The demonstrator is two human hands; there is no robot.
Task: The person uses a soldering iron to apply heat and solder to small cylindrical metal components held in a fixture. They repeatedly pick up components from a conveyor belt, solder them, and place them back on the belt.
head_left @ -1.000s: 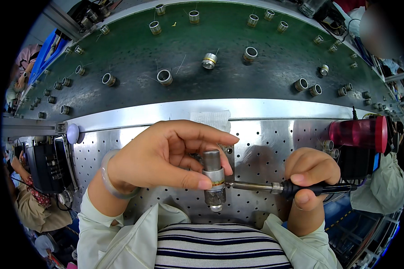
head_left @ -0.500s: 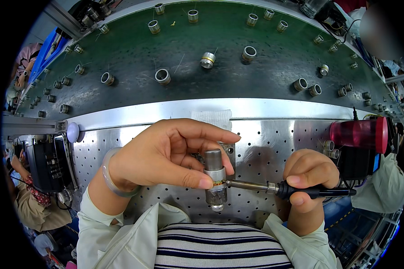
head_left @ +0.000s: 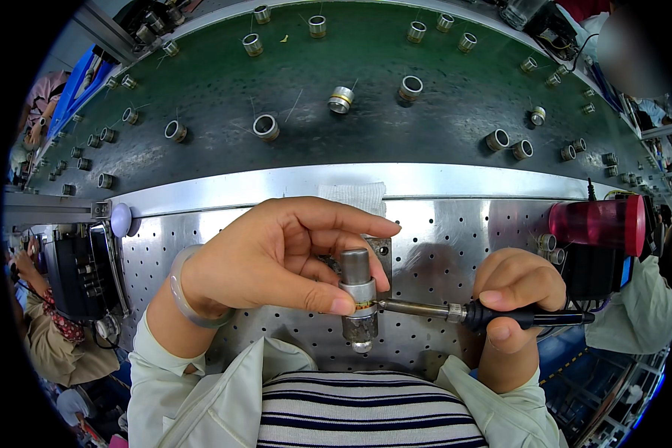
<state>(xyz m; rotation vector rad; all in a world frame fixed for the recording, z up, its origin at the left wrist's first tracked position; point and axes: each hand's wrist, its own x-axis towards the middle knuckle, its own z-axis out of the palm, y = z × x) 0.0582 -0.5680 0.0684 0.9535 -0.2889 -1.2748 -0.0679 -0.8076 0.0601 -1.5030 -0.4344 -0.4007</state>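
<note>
My left hand (head_left: 272, 265), a clear bracelet at its wrist, grips a metal ring (head_left: 364, 291) between thumb and a finger. The ring sits around an upright steel cylinder (head_left: 355, 263) whose top stands above it and whose lower part shows below. Its index finger stretches out over the cylinder. In my right hand (head_left: 521, 291) is a soldering iron (head_left: 493, 315) with a black handle, held between thumb and fingers. The iron's tip points left and meets the side of the ring, at a copper-and-yellow band. Fine detail at the contact is too small to tell.
Beyond the metal bench (head_left: 201, 246) runs a dark green conveyor belt (head_left: 216, 89) carrying many scattered metal rings (head_left: 266, 127). A white cloth (head_left: 351, 196) lies at the bench's far edge. To the right stands a red cylinder (head_left: 597, 224); a black device (head_left: 78, 276) is at left.
The rings on the belt have shifted slightly to the left. My right hand and the soldering iron have moved a touch to the right; my left hand looks still.
</note>
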